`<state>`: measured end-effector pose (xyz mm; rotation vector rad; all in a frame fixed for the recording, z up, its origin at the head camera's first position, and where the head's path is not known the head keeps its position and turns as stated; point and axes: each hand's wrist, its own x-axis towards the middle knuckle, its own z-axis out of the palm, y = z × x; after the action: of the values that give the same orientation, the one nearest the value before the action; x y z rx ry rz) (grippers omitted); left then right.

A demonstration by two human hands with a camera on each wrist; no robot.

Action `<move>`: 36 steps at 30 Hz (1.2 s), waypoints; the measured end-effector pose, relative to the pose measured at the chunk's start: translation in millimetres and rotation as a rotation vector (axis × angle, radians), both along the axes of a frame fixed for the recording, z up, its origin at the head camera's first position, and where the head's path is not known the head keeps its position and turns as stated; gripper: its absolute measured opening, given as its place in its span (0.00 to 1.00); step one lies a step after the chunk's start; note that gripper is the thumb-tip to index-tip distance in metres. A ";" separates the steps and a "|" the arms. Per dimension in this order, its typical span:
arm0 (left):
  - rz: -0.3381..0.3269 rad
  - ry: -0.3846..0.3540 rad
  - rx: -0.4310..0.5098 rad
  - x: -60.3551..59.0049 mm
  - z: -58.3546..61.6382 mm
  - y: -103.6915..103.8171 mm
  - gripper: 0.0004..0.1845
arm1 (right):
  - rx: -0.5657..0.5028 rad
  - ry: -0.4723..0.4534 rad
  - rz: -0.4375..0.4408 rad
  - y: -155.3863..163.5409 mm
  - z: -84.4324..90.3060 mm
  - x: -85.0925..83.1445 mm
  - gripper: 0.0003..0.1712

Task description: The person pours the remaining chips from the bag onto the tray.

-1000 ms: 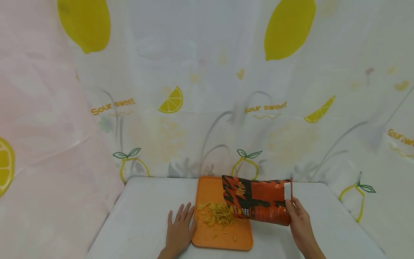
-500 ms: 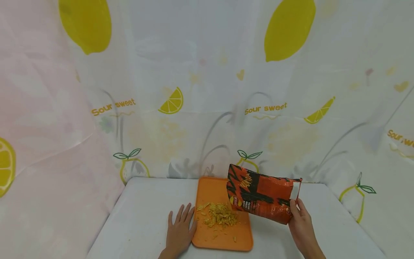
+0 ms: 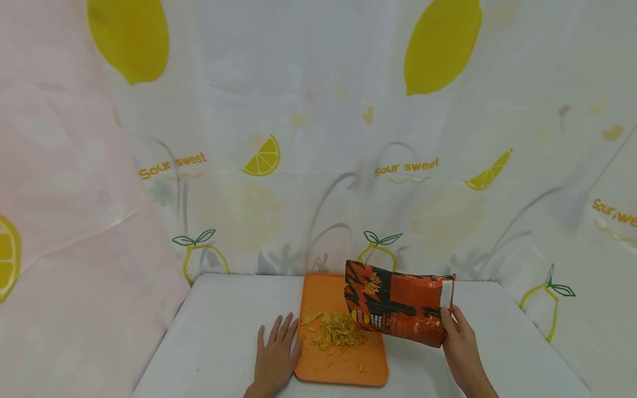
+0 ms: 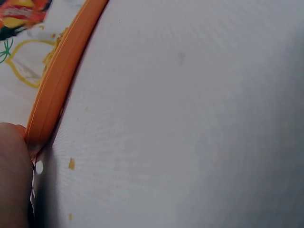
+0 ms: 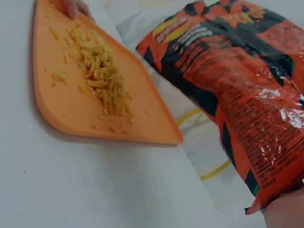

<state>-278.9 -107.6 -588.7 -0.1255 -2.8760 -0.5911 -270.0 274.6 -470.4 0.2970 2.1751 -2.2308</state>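
Observation:
My right hand (image 3: 461, 342) pinches the lower corner of a red and black snack bag (image 3: 403, 301), holding it tilted above the right side of an orange tray (image 3: 318, 293). The bag's printed back faces the right wrist view. On the tray lies a pile of yellow stick-shaped chips (image 3: 339, 330) with crumbs around it; the bag hides part of the tray. My left hand (image 3: 276, 354) lies flat on the table with fingers spread, its thumb side at the tray's left edge. In the left wrist view, only a bit of that hand (image 4: 13, 175) shows beside the tray wall (image 4: 54, 88).
The white table (image 3: 224, 309) carries a few small crumbs (image 4: 71, 164) left of the tray. Behind it hangs a white curtain (image 3: 308, 210) printed with lemons and lettering. A pinkish curtain (image 3: 64, 221) hangs along the left side.
The bag first rose and shifted right with my right hand, then dipped back down and slightly left. The left hand, tray and chip pile look unchanged.

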 end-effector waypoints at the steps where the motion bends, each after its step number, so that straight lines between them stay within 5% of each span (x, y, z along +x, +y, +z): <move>1: -0.001 0.002 0.002 0.3 -0.5 0.2 0.30 | -0.045 -0.003 -0.004 0.6 -0.6 0.5 0.36; 12: -0.008 0.011 0.013 0.3 -2.0 0.4 0.30 | -0.232 0.082 -0.016 6.3 -2.5 4.4 0.23; 18: -0.008 0.005 0.019 2.5 0.5 0.3 0.30 | -0.119 0.018 -0.007 2.5 1.8 3.9 0.27; 26: -0.009 0.029 0.036 2.0 0.5 0.5 0.29 | -0.033 0.043 -0.039 -2.0 3.1 1.7 0.26; 30: -0.005 0.017 0.026 1.7 -0.2 0.2 0.29 | -0.129 0.061 -0.045 -1.6 1.8 2.5 0.28; 36: 0.000 0.019 0.033 -0.1 -2.3 -0.6 0.29 | -0.085 0.101 -0.045 -0.5 0.8 4.4 0.27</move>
<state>-279.1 -108.2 -591.0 -0.1247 -2.8466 -0.6342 -265.6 274.1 -469.6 0.2390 2.1331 -2.4049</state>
